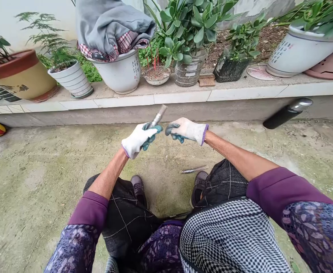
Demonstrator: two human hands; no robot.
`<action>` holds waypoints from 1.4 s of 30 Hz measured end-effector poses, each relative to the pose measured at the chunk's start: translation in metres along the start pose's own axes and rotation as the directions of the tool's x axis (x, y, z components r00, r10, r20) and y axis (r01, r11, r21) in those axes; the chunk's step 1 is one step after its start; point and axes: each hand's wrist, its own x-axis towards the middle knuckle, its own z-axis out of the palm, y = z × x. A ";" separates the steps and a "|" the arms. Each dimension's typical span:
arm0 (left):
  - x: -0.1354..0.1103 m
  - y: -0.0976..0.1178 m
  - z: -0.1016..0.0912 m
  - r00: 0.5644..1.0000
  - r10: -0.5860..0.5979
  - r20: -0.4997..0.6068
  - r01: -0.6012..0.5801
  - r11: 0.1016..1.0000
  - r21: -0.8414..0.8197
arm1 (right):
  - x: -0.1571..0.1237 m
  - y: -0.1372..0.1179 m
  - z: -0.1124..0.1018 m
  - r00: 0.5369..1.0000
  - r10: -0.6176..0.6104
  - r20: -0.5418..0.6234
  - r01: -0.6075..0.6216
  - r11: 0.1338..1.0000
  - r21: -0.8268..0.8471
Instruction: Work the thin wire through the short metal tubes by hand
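Tube (158,115) in left hand (139,140), in front of the ledge (180,97), around its middle stretch. Long axis slanted: free end points up and right, toward the ledge; lower end goes into the fist, hidden. Left grip: fingers wrapped round the tube, thumb laid along it. Tube looks straight, round, slim; silvery ridged texture near the glove, smoother and see-through-looking toward the tip. Exact material unclear.

Right hand (183,129) just beside it, also in front of the ledge, apart from the tube tip. Fingers curled in; cannot tell if anything is pinched there. Both hands gloved: white knit, blue-green coated fingers, purple cuff edges.

Second tube (194,170) on the ground (69,182), farther out from the ledge than the hands. Long axis roughly along the ledge, right end a bit closer to it. Shiny, crinkled left part; clearer, duller right part. Ground is rough concrete, greenish patches.

Ledge: pale smooth tiles on the edge, grey rough face below. On it: glazed white pot (116,76) with grey cloth (106,26) heaped on top. At its foot, right: black cylindrical flask (283,113), shiny metal cap.
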 end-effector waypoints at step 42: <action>0.004 -0.030 0.023 0.994 0.031 0.103 -0.095 0.697 0.710 | 0.002 0.023 -0.014 0.995 -0.085 0.045 0.096 0.887 -0.451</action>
